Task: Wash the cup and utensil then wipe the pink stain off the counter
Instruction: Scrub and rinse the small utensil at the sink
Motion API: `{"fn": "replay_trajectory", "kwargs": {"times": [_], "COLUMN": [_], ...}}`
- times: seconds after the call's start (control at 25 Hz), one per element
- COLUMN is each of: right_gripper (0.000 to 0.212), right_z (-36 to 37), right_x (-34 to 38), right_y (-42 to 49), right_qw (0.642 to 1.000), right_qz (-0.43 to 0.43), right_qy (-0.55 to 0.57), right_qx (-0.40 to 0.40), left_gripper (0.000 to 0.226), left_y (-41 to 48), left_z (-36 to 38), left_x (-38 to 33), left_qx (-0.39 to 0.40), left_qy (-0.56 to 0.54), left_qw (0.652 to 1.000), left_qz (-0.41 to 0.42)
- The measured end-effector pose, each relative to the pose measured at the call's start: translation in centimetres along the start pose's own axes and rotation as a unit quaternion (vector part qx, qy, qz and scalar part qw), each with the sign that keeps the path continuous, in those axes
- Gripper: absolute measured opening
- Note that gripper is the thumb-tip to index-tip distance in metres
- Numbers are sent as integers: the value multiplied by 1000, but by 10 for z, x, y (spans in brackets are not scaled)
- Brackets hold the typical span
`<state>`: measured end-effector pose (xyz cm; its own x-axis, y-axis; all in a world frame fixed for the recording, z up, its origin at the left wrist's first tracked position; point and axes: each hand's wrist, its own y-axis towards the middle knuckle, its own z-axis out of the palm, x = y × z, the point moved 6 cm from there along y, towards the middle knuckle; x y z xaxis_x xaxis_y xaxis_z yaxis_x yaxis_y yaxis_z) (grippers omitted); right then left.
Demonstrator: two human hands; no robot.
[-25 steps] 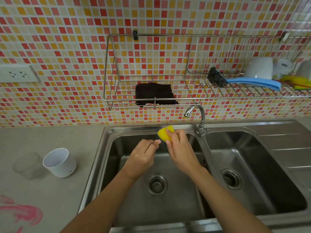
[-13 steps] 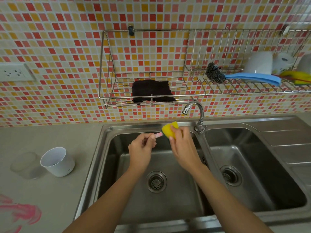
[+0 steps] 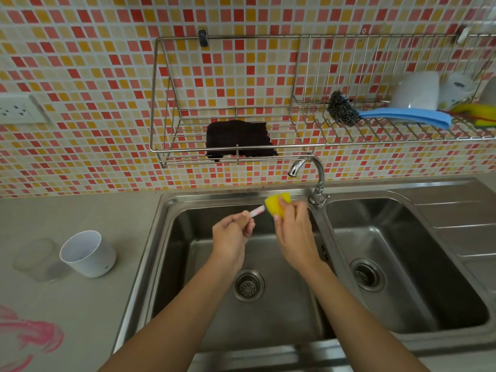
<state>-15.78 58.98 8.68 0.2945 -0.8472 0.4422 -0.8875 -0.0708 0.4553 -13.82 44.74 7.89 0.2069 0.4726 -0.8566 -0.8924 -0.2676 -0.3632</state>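
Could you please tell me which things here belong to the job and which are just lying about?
Job: utensil in left hand, yellow sponge in right hand, white cup, pink stain.
Lying about: dark cloth, steel scourer, blue cloth, white mug.

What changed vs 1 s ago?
The left hand has drawn back leftward from the sponge, baring a stretch of the pink utensil it pinches. The right hand still holds the sponge around the utensil's far end. The white cup and pink stain are unchanged.

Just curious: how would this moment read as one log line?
left hand: grips thin pink utensil; right hand: grips yellow sponge against it; white round cup: on grey counter; pink stain: unwiped
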Motion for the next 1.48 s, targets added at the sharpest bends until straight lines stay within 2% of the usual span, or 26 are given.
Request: {"fn": "replay_trajectory", "kwargs": {"times": [0.08, 0.12, 0.28, 0.44, 0.6, 0.8, 1.2, 1.48], "right_gripper": [41, 41, 63, 65, 68, 64, 57, 59], "right_z": [11, 15, 25, 44, 67, 66, 68, 67], "right_x": [0, -6, -67, -129, -160, -160, -158, -157], "right_y": [-7, -6, 9, 25, 51, 53, 45, 41], "right_qw": [999, 999, 991, 978, 971, 967, 981, 981], "right_qz": [-45, -35, 115, 167, 165, 243, 167, 158], "right_qy": [-10, 0, 50, 35, 12, 6, 19, 24], "right_qx": [21, 28, 49, 123, 174, 70, 92, 106], "left_gripper": [11, 12, 10, 15, 10, 14, 11, 10], "left_y": [4, 7, 26, 48, 65, 74, 80, 77], "left_z": [2, 1, -9, -14, -17, -21, -11, -12], "left_x": [6, 9, 20, 24, 24, 24, 36, 33], "left_qx": [-3, -8, -52, -68, -84, -93, -90, -95], "left_qy": [-11, -4, 76, 151, 131, 144, 141, 142], "left_qw": [1000, 1000, 996, 986, 988, 985, 986, 985], "left_qz": [-10, -14, -17, -4, -16, -11, -16, -4]}}
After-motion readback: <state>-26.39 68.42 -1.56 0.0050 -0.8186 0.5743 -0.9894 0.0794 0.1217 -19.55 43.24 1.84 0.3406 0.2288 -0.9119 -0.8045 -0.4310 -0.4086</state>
